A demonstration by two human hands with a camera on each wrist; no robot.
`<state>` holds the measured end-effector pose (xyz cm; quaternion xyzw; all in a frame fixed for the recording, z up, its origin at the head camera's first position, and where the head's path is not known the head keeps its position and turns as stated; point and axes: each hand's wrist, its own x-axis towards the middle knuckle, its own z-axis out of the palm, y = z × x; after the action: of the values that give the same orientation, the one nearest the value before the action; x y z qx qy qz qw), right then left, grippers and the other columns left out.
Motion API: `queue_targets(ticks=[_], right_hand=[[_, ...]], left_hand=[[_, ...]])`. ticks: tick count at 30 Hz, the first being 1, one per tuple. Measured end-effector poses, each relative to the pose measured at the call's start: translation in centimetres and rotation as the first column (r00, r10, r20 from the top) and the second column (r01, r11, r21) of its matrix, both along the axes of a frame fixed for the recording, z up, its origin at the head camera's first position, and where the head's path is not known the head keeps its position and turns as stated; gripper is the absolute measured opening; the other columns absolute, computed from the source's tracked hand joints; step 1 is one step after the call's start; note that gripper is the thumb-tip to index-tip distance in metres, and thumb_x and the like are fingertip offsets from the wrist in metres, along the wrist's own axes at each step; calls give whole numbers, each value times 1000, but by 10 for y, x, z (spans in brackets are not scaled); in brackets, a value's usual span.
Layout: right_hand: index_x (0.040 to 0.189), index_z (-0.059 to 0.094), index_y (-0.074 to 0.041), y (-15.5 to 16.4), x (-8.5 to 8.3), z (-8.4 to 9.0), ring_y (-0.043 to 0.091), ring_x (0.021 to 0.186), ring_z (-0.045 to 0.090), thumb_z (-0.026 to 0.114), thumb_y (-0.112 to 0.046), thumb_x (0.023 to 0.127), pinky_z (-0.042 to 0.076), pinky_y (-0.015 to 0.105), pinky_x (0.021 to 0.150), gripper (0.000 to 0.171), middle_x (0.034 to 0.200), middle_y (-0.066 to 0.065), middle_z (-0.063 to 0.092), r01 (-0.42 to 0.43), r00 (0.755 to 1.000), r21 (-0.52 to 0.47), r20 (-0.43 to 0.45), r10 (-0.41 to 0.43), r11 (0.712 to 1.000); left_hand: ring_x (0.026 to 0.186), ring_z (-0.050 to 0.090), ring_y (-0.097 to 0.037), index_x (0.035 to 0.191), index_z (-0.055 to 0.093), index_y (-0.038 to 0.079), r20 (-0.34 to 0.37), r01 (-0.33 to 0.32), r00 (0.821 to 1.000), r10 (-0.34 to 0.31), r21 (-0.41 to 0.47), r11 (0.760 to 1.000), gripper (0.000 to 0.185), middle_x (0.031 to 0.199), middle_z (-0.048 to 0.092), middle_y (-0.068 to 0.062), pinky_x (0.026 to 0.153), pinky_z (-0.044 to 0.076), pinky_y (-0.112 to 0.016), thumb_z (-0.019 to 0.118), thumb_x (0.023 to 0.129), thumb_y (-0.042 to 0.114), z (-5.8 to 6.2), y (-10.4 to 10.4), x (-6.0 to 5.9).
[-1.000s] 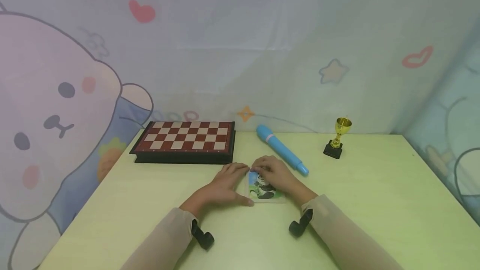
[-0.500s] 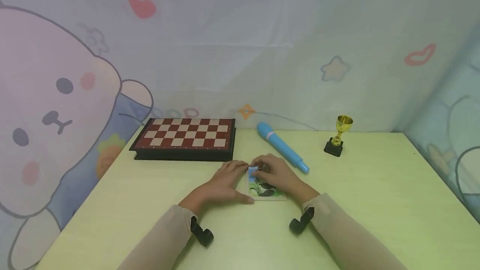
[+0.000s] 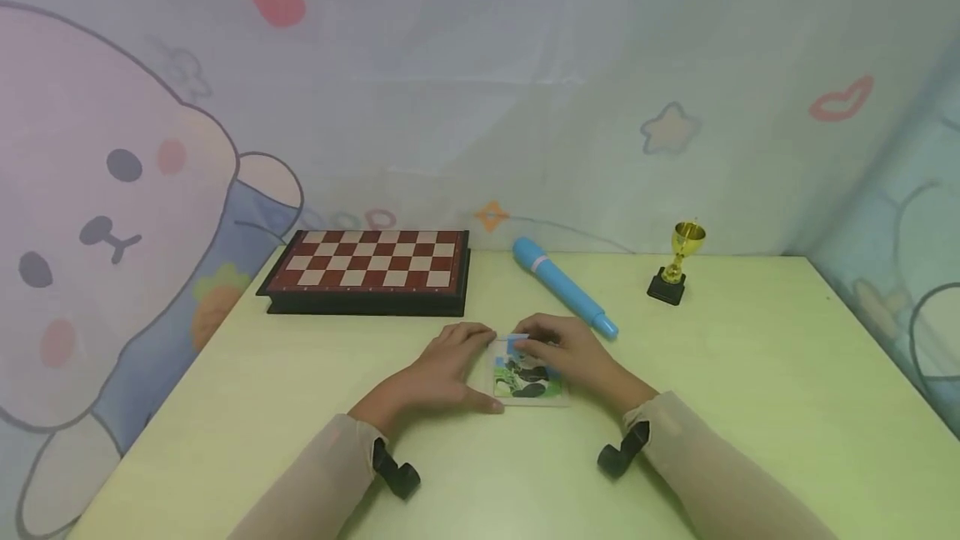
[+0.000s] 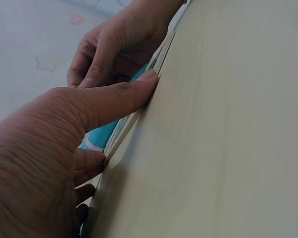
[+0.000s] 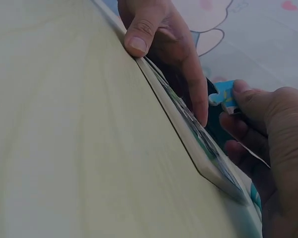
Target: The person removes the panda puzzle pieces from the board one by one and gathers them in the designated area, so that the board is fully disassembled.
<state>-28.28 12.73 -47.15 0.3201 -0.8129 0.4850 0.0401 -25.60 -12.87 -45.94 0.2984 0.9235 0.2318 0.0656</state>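
Observation:
A small square jigsaw puzzle (image 3: 528, 391) with a panda picture and a pale border lies on the table between the hands. My left hand (image 3: 444, 375) holds it along its left side, thumb at the near corner and fingertips at the far one. Between thumb and fingers, my right hand (image 3: 576, 350) pinches a blue jigsaw piece (image 5: 226, 94), raised above the puzzle's upper part. The right wrist view shows the piece's knob pointing toward the left hand. Part of the puzzle's right side is hidden under my right hand.
A red-and-white chessboard box (image 3: 367, 265) stands at the back left of the table (image 3: 720, 407). Behind my right hand lies a blue, thick pen-shaped object (image 3: 564, 286). A small gold trophy (image 3: 678, 261) on a black base stands farther right. A printed cloth (image 3: 555, 107) hangs behind.
My right hand has lifted the blue piece from the puzzle's upper left area and shifted slightly right, leaving a pale patch there. My left hand keeps its place on the puzzle.

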Motion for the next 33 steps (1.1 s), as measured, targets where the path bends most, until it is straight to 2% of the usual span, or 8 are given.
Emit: queue_targets(ticks=[5, 8, 12, 17, 21, 25, 33], right_hand=[[106, 73, -23, 5, 3, 1, 12, 93, 70, 72, -31, 94, 57, 31, 83, 14, 100, -10, 73, 8, 1000, -17, 0, -8, 1000], [108, 73, -23, 14, 6, 1, 11, 93, 70, 71, -31, 95, 57, 31, 83, 15, 101, -10, 73, 40, 999, -9, -14, -40, 999], [107, 73, -24, 35, 14, 1, 8, 87, 69, 73, -29, 94, 57, 29, 78, 14, 97, -12, 73, 118, 990, 41, -77, -114, 992], [107, 73, -19, 62, 23, -6, 6, 82, 67, 75, -21, 93, 57, 28, 72, 14, 91, -11, 72, 207, 967, 100, -171, -188, 973], [108, 73, -13, 65, 25, -7, 7, 80, 62, 75, -15, 92, 55, 28, 70, 16, 91, -8, 69, 224, 954, 148, -237, -185, 963], [110, 72, -10, 61, 26, -7, 8, 81, 59, 75, -13, 92, 54, 29, 71, 18, 97, -4, 68, 244, 939, 191, -293, -182, 951], [103, 71, -9, 56, 26, -10, 12, 89, 61, 75, -8, 90, 56, 33, 76, 13, 103, -1, 67, 270, 909, 224, -380, -171, 936]], left_hand=[[146, 23, -22, 157, 36, 13, -5, 1, 1000, -1, -8, 1000, 111, 158, 31, -1, 117, 24, -52, 76, 71, 71, 1, -1, -1], [145, 23, -23, 156, 37, 12, -3, 8, 1000, -8, -4, 1000, 110, 157, 32, -2, 118, 25, -51, 78, 71, 69, 2, -1, 0], [145, 24, -22, 155, 39, 11, -21, 13, 1000, -13, -14, 1000, 111, 155, 34, -2, 119, 24, -49, 79, 69, 70, 5, -5, 0], [145, 24, -21, 155, 37, 10, -56, 14, 998, -14, -3, 1000, 114, 156, 33, 0, 119, 24, -48, 78, 69, 72, -2, -9, 5], [146, 24, -22, 156, 36, 11, -79, 30, 997, -28, 26, 999, 113, 158, 34, 0, 119, 23, -51, 75, 71, 74, -5, -12, 5], [146, 25, -21, 155, 39, 14, -76, 37, 996, -35, 31, 999, 108, 157, 36, 3, 118, 23, -51, 74, 73, 74, -7, -12, 5], [146, 26, -20, 155, 40, 14, -68, 29, 997, -27, 34, 999, 106, 157, 36, 2, 119, 23, -50, 74, 74, 72, -6, -12, 6]])
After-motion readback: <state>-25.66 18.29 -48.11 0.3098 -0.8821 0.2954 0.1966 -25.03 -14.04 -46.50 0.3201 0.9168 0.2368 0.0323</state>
